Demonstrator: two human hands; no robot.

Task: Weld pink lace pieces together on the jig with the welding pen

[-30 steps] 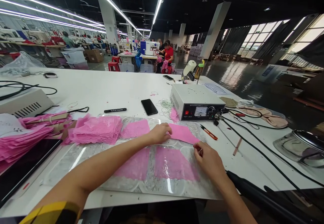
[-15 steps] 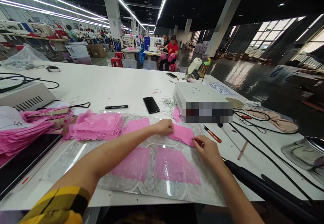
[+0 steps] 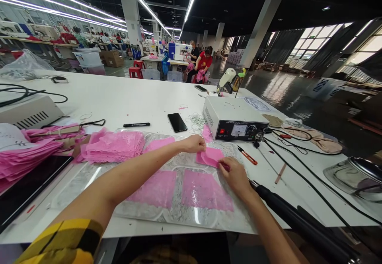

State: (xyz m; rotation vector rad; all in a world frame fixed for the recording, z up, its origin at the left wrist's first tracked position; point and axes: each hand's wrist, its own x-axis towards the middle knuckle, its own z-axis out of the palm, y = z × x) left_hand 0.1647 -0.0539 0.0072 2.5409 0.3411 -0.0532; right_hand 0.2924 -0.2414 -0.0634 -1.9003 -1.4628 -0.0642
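Note:
A small piece of pink fabric [image 3: 209,156] lies over the upper right of a clear plastic template board [image 3: 178,200], with a fold or second layer showing in it. My left hand [image 3: 195,144] is closed at its upper left corner, the fingertips pinching its edge. At the lower right corner, my right hand [image 3: 233,171] pinches the cloth between thumb and fingers. Two flat pink pieces [image 3: 205,190] show under the clear sheet nearer me. Left of my left forearm is a thick stack of pink pieces [image 3: 113,146].
Behind the board stand a control box [image 3: 235,117] with a dial, a phone [image 3: 177,122] and a black marker [image 3: 136,125]. Orange thread snips [image 3: 247,155] lie right of my hand. A black-handled tool [image 3: 286,208] with a cable is beside my right forearm. A co-worker [image 3: 204,63] sits beyond.
My right hand has moved left with its corner of the pink fabric, and the piece now looks folded or bunched. My left hand stays at its corner. The co-worker beyond has bent forward.

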